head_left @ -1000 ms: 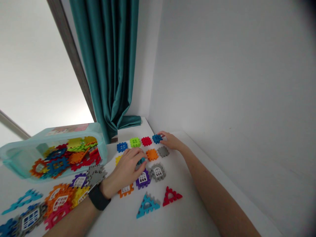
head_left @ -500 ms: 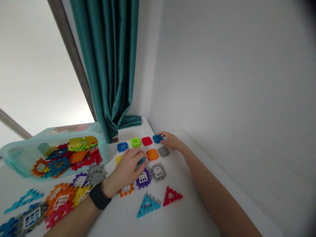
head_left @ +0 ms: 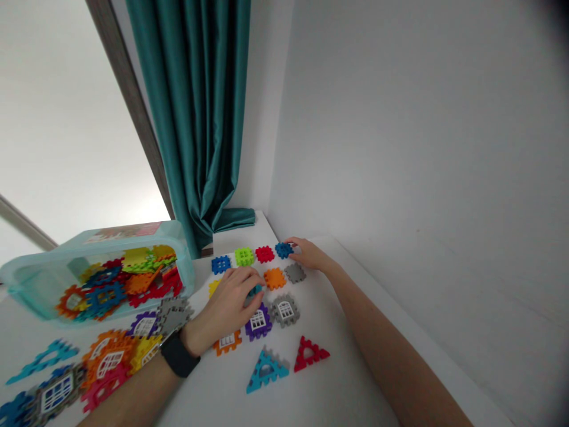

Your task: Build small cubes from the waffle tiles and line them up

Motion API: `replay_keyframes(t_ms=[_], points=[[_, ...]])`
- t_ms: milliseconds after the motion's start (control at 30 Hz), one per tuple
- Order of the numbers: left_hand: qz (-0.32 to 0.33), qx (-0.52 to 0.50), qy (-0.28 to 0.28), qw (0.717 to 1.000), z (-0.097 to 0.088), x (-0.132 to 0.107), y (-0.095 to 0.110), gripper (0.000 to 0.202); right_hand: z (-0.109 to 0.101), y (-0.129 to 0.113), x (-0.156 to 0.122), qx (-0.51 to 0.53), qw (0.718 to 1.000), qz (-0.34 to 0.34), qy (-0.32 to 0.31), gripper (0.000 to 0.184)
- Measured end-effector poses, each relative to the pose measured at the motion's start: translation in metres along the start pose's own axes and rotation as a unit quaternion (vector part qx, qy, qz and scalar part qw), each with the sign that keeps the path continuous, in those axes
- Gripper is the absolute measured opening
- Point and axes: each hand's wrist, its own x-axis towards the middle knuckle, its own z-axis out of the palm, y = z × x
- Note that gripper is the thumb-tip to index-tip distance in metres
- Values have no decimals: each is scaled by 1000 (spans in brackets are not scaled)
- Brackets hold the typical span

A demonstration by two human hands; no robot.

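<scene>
Toy lot: 1 small teal waffle block [head_left: 255,290] gripped under the curled fingers of the left hand [head_left: 229,305]; right hand [head_left: 311,256] touching 1 blue notched block [head_left: 283,250], grip unclear.

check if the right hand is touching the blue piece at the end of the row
Touching. The head view shows the right hand with its fingers against the blue piece, no gap between them.
</scene>
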Motion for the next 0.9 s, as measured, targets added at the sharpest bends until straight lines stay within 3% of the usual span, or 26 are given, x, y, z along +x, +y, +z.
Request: replay_keyframes(t_ms=[567,900], points=[[-3,-3,-13,1000,1,0,-1,18,-1,-5,-1,-5,999,-36,11,45],[0,29,-26,999,-5,1,-4,18,-9,-38,-10,-23,995,-89,33,35]])
